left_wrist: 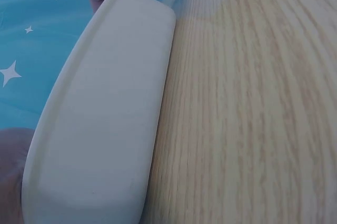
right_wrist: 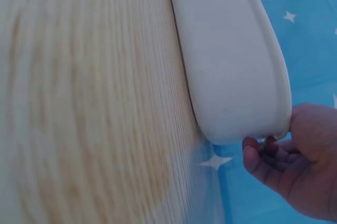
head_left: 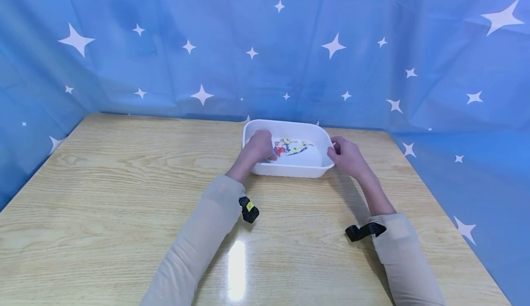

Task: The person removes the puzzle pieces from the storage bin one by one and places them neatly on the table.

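A white plastic basin (head_left: 290, 171) stands on the table near its back edge. My left hand (head_left: 261, 145) reaches over the near left part of the rim, down inside the basin. Its fingers point toward the bottom, and I cannot tell whether they pinch anything. In the left wrist view the basin wall hides most of this hand. Just right of it, a colourful patch (head_left: 293, 147) of red, blue, yellow and green shows on the basin floor. My right hand (head_left: 348, 156) grips the rim at the right end; in the right wrist view its fingers curl beneath that rim.
The basin rests on a light wood-grain table (head_left: 136, 204). A blue curtain with white stars (head_left: 265, 48) hangs close behind the basin and along both sides. Black wrist cameras (head_left: 249, 210) sit on both sleeves, low over the tabletop.
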A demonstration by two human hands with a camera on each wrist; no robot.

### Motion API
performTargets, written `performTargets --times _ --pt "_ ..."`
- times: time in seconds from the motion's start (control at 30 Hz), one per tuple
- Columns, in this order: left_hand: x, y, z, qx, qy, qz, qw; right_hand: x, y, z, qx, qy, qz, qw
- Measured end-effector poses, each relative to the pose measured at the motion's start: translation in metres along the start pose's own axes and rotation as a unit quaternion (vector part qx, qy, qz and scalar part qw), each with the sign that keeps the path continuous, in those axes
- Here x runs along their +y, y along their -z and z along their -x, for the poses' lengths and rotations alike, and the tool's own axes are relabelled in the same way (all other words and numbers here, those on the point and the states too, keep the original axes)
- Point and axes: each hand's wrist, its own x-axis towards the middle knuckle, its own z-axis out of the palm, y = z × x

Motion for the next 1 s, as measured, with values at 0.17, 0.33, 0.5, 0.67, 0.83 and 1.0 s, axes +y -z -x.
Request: performTargets --times 0.17,0.33,0.5,0.67,0.83,1.0 --pt "-0.0015 -0.0006 0.0011 0.0 -0.01 0.033 0.9994 0.0 0.0004 0.0007 0.002 0.003 0.0 1.0" --pt "-0.0026 0.0003 0.0019 0.012 -0.03 0.05 0.9982 0.0015 -0.0006 -0.0009 0.0 -0.002 0.002 1.0" --pt "-0.0022 0.0011 0.0023 0.018 -0.049 0.073 0.996 0.0031 -0.0009 -0.0018 0.002 -0.001 0.008 1.0" --pt "-0.0033 0.0003 0.0008 0.034 -0.063 0.093 0.9931 0.0031 -0.0009 -0.0014 0.004 0.002 0.009 0.9999" --pt "-0.005 0.0014 0.0003 0.052 -0.08 0.113 0.989 0.0021 -0.001 -0.0011 0.005 0.001 0.01 0.9999" --pt "-0.0068 0.0033 0.0017 0.073 -0.096 0.145 0.9821 0.0022 -0.0017 -0.0015 0.005 -0.001 0.011 0.9999"
